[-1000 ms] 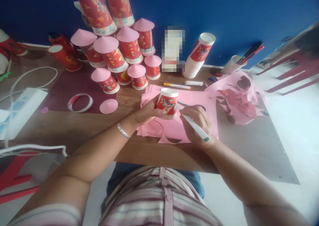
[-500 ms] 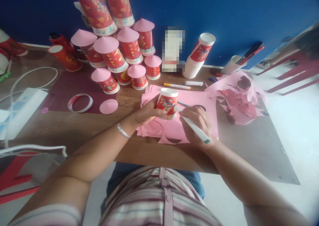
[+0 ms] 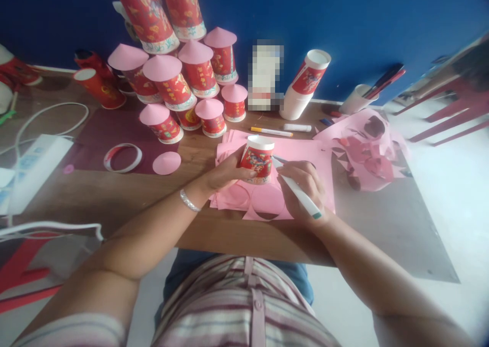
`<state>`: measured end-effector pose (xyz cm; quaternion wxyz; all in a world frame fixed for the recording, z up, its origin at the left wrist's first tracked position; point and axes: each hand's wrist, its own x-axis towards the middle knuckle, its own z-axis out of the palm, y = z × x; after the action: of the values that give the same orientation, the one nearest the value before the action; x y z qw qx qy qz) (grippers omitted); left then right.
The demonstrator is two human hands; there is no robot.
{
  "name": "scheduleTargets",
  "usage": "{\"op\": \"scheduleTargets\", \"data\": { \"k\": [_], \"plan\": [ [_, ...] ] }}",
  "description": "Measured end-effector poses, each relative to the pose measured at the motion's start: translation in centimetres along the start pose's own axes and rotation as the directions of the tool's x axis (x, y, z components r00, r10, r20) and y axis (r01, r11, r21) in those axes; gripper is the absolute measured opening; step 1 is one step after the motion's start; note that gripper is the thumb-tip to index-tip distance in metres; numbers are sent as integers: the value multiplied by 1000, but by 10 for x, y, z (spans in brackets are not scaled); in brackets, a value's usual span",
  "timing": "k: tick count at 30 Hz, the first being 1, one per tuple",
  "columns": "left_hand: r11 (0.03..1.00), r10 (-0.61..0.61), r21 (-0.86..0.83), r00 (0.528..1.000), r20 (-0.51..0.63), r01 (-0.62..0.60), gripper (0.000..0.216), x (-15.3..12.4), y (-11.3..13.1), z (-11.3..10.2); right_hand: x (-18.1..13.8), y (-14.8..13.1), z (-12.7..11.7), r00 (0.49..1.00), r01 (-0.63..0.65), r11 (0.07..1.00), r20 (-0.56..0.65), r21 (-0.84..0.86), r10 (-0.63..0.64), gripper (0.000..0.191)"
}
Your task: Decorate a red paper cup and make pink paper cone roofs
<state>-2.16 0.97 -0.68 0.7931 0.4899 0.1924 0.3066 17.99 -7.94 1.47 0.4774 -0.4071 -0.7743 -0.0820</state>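
Note:
My left hand [image 3: 226,174] grips a small red patterned paper cup [image 3: 258,158] that stands upside down on a stack of pink paper sheets [image 3: 305,156]. My right hand [image 3: 303,186] holds a white marker with a green end [image 3: 300,195], its tip at the cup's base on the right. Round holes are cut in the pink paper below the cup. A silver bracelet sits on my left wrist.
Several red cups with pink cone lids [image 3: 170,84] are stacked at the back left. A loose pink cone [image 3: 167,163] and a tape ring [image 3: 123,157] lie left of the paper. Markers [image 3: 271,131], a cup stack [image 3: 303,84] and pink scraps [image 3: 362,151] lie behind and right.
My right hand and the marker shifted slightly along the cup's base, and the cup turned a little. My left hand stayed on the cup.

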Motion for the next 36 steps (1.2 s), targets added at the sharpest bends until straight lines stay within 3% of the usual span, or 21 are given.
{"op": "scheduleTargets", "data": {
  "k": [36],
  "plan": [
    [1000, 14, 27, 999, 33, -15, 56, 1, 0, -2, -2, 1, 3, 996, 88, 995, 30, 56, -90, 36]
  ]
}}
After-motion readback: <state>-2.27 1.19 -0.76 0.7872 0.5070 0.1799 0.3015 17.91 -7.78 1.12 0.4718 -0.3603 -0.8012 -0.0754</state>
